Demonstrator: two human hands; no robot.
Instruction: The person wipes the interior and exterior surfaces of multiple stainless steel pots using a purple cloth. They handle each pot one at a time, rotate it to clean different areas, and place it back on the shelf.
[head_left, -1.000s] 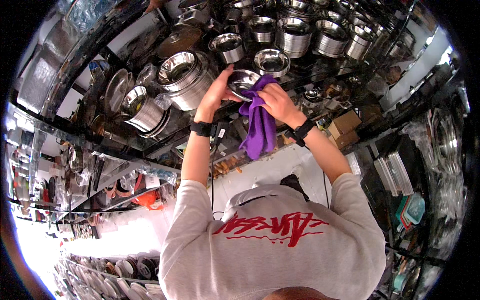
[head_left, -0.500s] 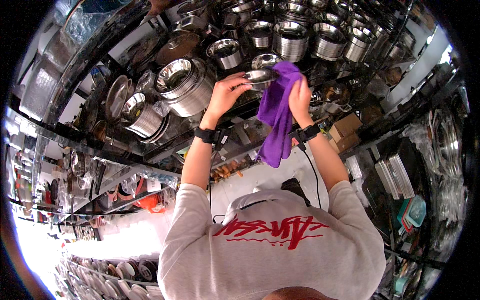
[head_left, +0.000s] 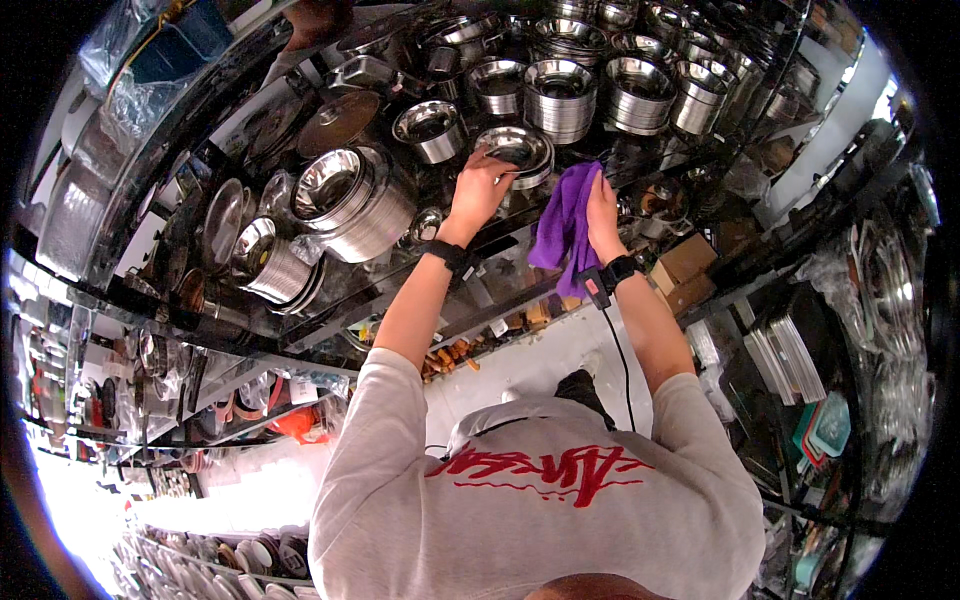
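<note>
My left hand (head_left: 480,195) pinches the near-left rim of a shiny metal bowl (head_left: 522,148). That bowl sits at the front of the shelf, on top of at least one similar bowl. A purple cloth (head_left: 563,228) hangs from my right hand (head_left: 603,215), which is closed round its upper edge just right of the bowl. The cloth hangs apart from the bowl. Part of the bowl's rim is hidden behind my left fingers.
Stacked metal bowls (head_left: 560,100) fill the shelf behind, and a larger stack of basins (head_left: 365,225) stands to the left. A dark shelf edge (head_left: 470,325) runs below my hands. A cardboard box (head_left: 683,265) lies right of my right forearm.
My left hand has brought the bowl from mid-air down onto the shelf stack. My right hand has drawn the purple cloth away from the bowl and lowered slightly.
</note>
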